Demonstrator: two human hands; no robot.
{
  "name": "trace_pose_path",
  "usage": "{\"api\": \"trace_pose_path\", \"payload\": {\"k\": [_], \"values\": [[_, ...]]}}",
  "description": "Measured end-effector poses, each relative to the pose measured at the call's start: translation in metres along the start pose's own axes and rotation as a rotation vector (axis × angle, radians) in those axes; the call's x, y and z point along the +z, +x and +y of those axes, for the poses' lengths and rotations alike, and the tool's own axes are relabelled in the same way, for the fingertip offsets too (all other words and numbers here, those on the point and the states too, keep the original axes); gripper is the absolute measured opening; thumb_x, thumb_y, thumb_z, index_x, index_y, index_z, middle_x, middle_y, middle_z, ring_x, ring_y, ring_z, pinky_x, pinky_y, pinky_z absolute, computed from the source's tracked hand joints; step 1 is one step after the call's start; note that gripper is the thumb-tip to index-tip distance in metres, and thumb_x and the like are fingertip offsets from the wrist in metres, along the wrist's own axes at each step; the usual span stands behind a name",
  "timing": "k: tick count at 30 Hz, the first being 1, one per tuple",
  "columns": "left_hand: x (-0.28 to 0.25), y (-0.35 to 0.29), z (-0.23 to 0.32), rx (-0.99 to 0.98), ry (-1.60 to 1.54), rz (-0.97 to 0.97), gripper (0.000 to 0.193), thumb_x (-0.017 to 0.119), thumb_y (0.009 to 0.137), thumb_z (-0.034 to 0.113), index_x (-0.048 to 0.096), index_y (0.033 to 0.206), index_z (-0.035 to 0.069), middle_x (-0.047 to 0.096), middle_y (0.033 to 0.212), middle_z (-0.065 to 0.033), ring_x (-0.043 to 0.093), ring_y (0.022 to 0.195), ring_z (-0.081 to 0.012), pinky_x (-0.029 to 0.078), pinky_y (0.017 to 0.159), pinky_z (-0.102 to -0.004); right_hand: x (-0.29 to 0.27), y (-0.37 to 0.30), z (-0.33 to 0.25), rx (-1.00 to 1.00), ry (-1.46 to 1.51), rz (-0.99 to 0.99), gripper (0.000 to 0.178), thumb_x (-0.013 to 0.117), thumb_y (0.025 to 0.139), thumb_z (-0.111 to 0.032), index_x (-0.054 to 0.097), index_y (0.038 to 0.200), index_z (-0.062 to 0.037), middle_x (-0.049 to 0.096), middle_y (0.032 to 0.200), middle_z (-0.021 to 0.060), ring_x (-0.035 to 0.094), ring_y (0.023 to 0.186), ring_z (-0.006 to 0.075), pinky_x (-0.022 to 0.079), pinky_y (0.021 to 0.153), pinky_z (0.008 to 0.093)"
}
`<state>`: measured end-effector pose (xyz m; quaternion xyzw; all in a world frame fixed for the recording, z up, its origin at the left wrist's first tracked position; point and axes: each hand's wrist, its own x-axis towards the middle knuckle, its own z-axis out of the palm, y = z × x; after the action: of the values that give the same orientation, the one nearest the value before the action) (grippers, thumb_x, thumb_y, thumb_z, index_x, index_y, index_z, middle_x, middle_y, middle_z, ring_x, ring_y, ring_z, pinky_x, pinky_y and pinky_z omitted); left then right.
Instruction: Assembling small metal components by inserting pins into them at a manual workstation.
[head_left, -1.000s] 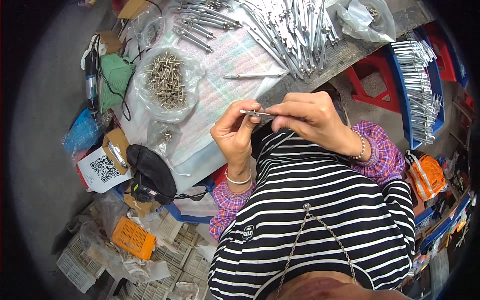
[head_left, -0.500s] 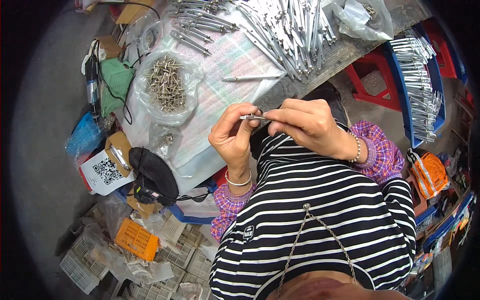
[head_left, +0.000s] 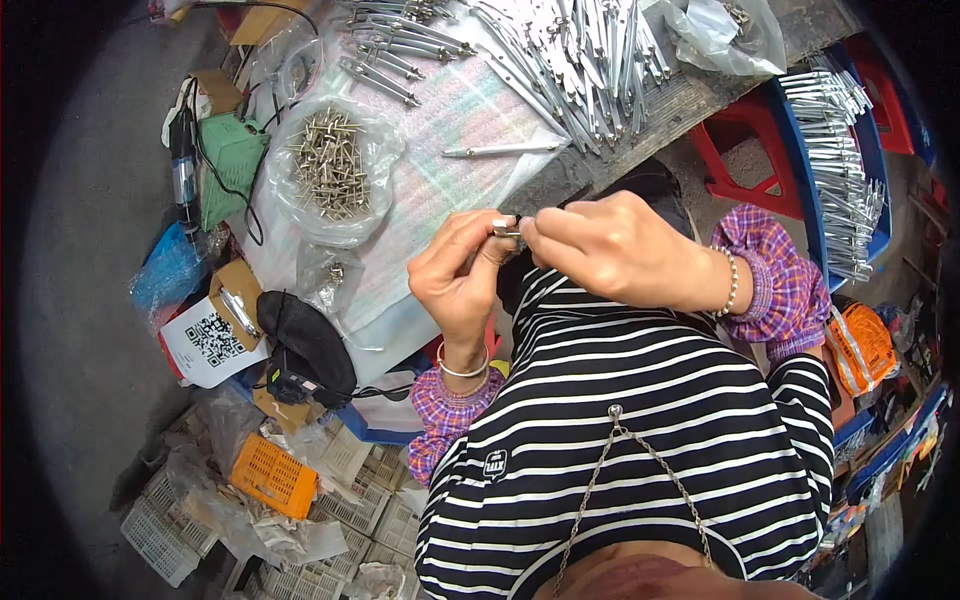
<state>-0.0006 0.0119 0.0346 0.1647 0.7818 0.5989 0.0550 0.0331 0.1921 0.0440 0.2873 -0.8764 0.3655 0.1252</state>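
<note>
My left hand (head_left: pixel 455 275) is closed in a pinch around a small shiny metal piece (head_left: pixel 507 232), held in front of my body near the table edge. My right hand (head_left: pixel 612 250) pinches at the other end of this piece, its fingertips almost meeting those of my left. The piece is mostly covered by fingers, so its exact kind cannot be made out. Just beyond my hands, a single slim metal bar (head_left: pixel 505 150) lies on the cloth. To the left stands an open plastic bag of metal pins (head_left: pixel 330 165), with a smaller bag of hardware (head_left: pixel 332 280) below it.
A heap of slim metal bars (head_left: pixel 590 60) covers the far part of the table. At the right is a blue tray (head_left: pixel 815 230) of metal parts beside a red stool (head_left: pixel 735 165). A black pouch (head_left: pixel 305 345) and an electric screwdriver (head_left: pixel 184 165) are at left.
Both hands have shifted slightly apart at the wrists, and the metal piece has been turned between the fingertips. The right forearm has swung outward a little.
</note>
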Motion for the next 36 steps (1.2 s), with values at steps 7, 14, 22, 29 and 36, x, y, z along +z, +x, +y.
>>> {"api": "trace_pose_path", "payload": {"k": [7,14,22,29,36], "values": [[0.001,-0.004,0.001,-0.299,-0.198,0.080,0.015,0.062,0.074,-0.009,0.064,0.088,-0.007,0.064,0.079,-0.0093,0.057,0.070,-0.0105,0.046,0.063,-0.0202,0.014,0.005,0.012,0.077,0.197,-0.019,0.024,0.061,0.061,-0.001,0.054,0.084,-0.0002,0.051,0.072,0.0077,0.056,0.054,0.0246,0.046,0.045,0.0324],[0.002,-0.012,-0.007,-0.153,-0.004,0.122,0.016,0.061,0.074,-0.009,0.063,0.090,-0.008,0.064,0.082,-0.0099,0.057,0.070,-0.0097,0.045,0.062,-0.0198,0.026,0.008,0.017,0.345,0.696,0.061,0.015,0.058,0.066,0.003,0.056,0.081,0.0015,0.054,0.066,0.0095,0.058,0.055,0.0254,0.046,0.052,0.0365],[0.004,-0.010,-0.010,-0.212,-0.116,0.160,0.014,0.061,0.077,-0.006,0.064,0.090,-0.007,0.063,0.082,-0.0066,0.055,0.070,-0.0091,0.044,0.063,-0.0191,0.031,0.010,0.025,0.163,0.543,0.093,0.027,0.061,0.063,0.001,0.057,0.090,0.0016,0.053,0.069,0.0072,0.057,0.055,0.0227,0.047,0.046,0.0307],[0.007,-0.012,-0.013,-0.262,-0.244,0.225,0.013,0.062,0.077,-0.006,0.064,0.090,-0.007,0.063,0.080,-0.0063,0.055,0.070,-0.0089,0.045,0.062,-0.0197,0.032,0.005,0.013,0.114,0.274,0.076,0.026,0.061,0.067,0.000,0.055,0.092,0.0024,0.051,0.068,0.0067,0.057,0.054,0.0199,0.046,0.044,0.0303],[0.003,-0.014,-0.016,-0.125,0.000,0.111,0.015,0.064,0.078,-0.003,0.064,0.092,-0.007,0.063,0.082,-0.0063,0.055,0.072,-0.0085,0.045,0.064,-0.0196,0.029,0.006,0.023,0.037,0.212,-0.038,0.024,0.062,0.067,0.003,0.055,0.090,0.0021,0.053,0.068,0.0066,0.059,0.057,0.0208,0.046,0.045,0.0306]]}}
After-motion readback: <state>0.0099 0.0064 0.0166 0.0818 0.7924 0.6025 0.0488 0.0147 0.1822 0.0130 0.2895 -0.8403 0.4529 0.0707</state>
